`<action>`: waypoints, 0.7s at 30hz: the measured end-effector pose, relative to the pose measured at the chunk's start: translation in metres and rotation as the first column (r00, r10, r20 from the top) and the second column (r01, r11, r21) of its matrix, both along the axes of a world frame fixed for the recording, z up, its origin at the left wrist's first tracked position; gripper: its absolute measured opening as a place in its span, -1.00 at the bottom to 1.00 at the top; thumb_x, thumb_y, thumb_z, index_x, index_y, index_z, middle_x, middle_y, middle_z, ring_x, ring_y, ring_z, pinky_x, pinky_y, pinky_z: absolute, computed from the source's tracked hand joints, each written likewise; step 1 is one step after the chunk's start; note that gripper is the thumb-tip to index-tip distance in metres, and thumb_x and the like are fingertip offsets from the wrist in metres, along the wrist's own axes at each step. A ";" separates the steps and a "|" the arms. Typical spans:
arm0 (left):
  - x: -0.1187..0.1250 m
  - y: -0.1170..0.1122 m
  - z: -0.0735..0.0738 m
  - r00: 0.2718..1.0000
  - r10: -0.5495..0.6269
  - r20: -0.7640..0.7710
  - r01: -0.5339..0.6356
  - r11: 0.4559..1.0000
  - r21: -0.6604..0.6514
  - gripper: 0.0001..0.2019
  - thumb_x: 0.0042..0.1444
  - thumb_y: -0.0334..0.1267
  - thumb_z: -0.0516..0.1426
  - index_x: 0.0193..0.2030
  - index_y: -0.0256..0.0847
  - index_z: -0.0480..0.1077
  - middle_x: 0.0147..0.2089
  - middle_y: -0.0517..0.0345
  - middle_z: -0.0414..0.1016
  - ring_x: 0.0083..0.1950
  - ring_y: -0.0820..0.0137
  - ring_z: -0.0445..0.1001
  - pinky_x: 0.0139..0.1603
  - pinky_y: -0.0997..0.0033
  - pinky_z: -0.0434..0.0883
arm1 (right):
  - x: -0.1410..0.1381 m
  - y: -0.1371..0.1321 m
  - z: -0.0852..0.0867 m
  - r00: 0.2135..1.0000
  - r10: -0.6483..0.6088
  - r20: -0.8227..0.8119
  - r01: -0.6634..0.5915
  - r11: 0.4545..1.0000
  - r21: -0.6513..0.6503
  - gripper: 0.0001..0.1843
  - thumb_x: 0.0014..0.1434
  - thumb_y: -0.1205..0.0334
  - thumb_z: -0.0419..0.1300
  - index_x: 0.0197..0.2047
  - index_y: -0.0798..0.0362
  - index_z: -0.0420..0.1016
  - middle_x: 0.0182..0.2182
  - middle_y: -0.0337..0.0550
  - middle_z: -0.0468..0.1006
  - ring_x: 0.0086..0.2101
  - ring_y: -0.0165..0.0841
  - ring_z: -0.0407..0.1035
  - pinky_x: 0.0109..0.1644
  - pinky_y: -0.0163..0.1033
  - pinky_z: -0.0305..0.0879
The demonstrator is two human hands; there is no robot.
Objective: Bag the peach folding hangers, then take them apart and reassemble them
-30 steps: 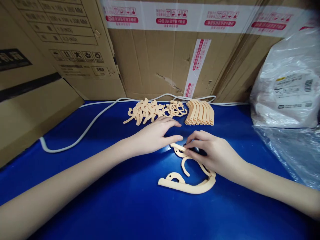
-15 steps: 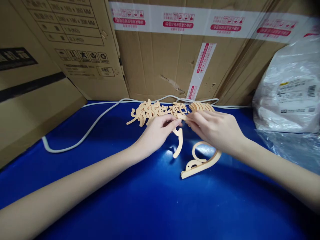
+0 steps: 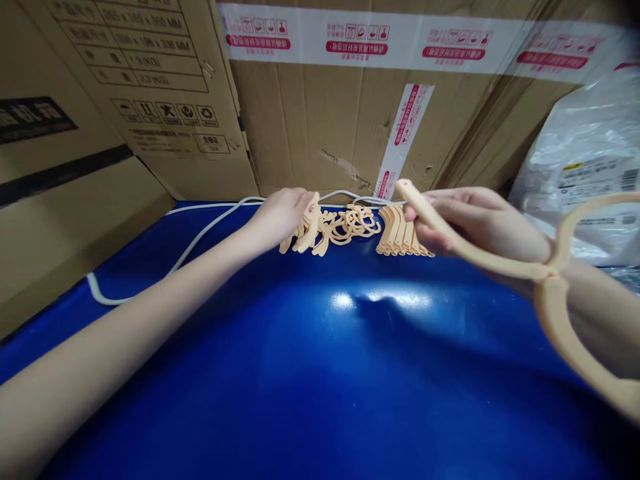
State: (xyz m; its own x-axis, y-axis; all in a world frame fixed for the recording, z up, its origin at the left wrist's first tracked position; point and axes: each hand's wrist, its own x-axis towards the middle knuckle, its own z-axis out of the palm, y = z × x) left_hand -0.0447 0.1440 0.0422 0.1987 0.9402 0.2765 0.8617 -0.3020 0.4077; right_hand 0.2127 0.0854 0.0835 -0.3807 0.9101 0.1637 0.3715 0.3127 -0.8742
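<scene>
My right hand [image 3: 475,217] is closed around a long curved arm of a beige folding hanger [image 3: 505,264], raised above the blue surface. Its loop and second curved arm run off the right edge. My left hand [image 3: 284,215] reaches to a heap of small beige hanger pieces [image 3: 325,233], its fingers pinching a short curved hanger piece [image 3: 311,225]. The fingertips are partly behind that piece. Beside the heap lie beige rings and hooks [image 3: 361,221]. Just beyond the right hand's fingers stands a row of curved beige hanger arms [image 3: 397,230], packed side by side.
A blue tabletop [image 3: 300,373] lies under everything. Cardboard boxes [image 3: 310,127] wall off the back and left. A white cable [image 3: 200,233] curves along the rear and left. A clear plastic-wrapped package [image 3: 585,153] stands at right.
My hands, close together before, have moved apart. The left went left to the heap; the right lifted the folding hanger up and right, closer to the camera.
</scene>
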 end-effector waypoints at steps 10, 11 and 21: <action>0.032 -0.025 -0.004 0.923 -0.152 0.353 0.203 0.973 -0.111 -0.32 0.42 0.03 -0.38 -0.15 -0.21 0.51 -0.15 -0.02 0.62 -0.12 0.28 0.56 -0.11 0.29 0.45 | 0.001 0.009 0.002 0.781 -0.345 -0.521 0.291 0.939 -0.187 -0.92 0.24 0.31 0.03 -0.22 0.01 0.33 -0.42 -0.22 0.52 -0.54 -0.48 0.28 -0.44 -0.35 0.28; 0.040 -0.037 0.000 0.828 -0.224 0.513 0.415 0.862 -0.293 -0.16 0.39 0.05 -0.53 -0.20 -0.23 0.53 -0.16 -0.06 0.64 -0.10 0.27 0.57 -0.11 0.27 0.48 | 0.002 0.012 -0.003 0.744 -0.362 -0.562 0.347 0.928 -0.139 -0.94 0.23 0.33 0.04 -0.24 -0.01 0.30 -0.34 -0.16 0.59 -0.46 -0.46 0.40 -0.32 -0.33 0.36; 0.052 -0.064 0.007 0.442 0.251 0.861 0.625 0.602 -0.496 -0.87 0.16 -0.45 0.19 -0.15 -0.23 0.42 0.15 -0.08 0.55 -0.07 0.28 0.65 -0.18 0.36 0.58 | 0.030 0.022 -0.011 0.895 -0.175 0.410 -0.038 0.887 0.461 -0.77 0.18 0.07 0.24 -0.14 -0.02 0.48 -0.24 -0.12 0.65 -0.30 -0.26 0.51 -0.25 -0.18 0.32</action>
State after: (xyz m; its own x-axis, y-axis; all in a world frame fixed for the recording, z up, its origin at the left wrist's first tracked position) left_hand 0.0071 0.0797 0.0489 0.4979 0.8256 -0.2654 -0.0707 0.3437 0.9364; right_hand 0.2423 0.1074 0.0722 -0.4483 0.8032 0.3922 0.7087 0.5868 -0.3917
